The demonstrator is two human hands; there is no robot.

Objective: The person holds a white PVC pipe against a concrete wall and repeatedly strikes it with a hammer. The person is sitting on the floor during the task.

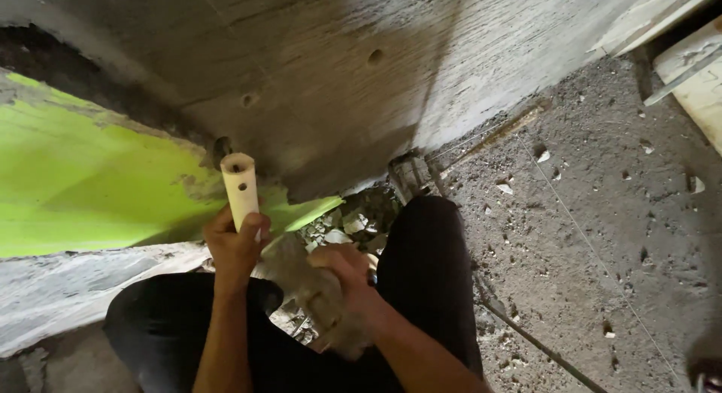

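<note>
My left hand grips a short cream-coloured pipe that stands upright, its open top end level with the base of a concrete wall. A small hole shows in the pipe's side. My right hand is closed around a dusty grey lump, which looks like a chunk of concrete or a stone, held just right of the pipe and low between my knees. My legs in black trousers frame both hands.
A bright green sheet lies under the wall at the left. Broken rubble fills a gap at the wall's foot. Rough dusty concrete floor spreads right, crossed by a thin wire. Pale boards lie at the top right.
</note>
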